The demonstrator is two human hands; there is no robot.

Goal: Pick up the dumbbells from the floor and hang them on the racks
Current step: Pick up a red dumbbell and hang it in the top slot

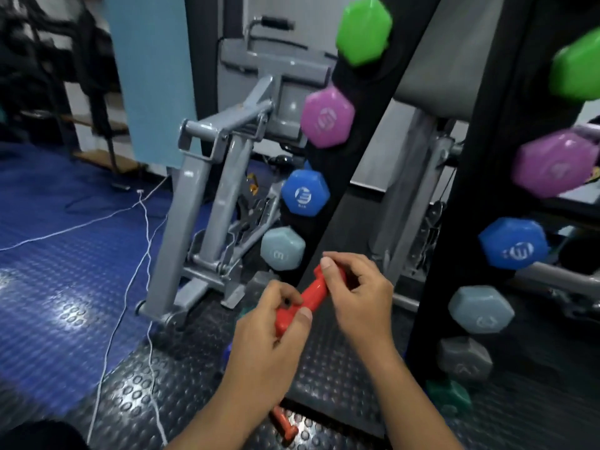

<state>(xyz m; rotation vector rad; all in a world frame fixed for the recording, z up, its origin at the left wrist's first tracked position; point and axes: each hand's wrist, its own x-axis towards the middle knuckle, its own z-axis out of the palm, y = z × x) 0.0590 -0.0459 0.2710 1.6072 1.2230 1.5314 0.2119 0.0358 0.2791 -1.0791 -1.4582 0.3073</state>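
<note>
Rubber floor (pixel 324 378), two hands, one red dumbbell (pixel 313 298)

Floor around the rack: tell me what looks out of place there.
A second red dumbbell lies on the black mat by the person's left forearm, not yet hung. A white cable trails loose across the blue floor and onto the mat. Both hands, left hand and right hand, hold a red dumbbell.
</note>
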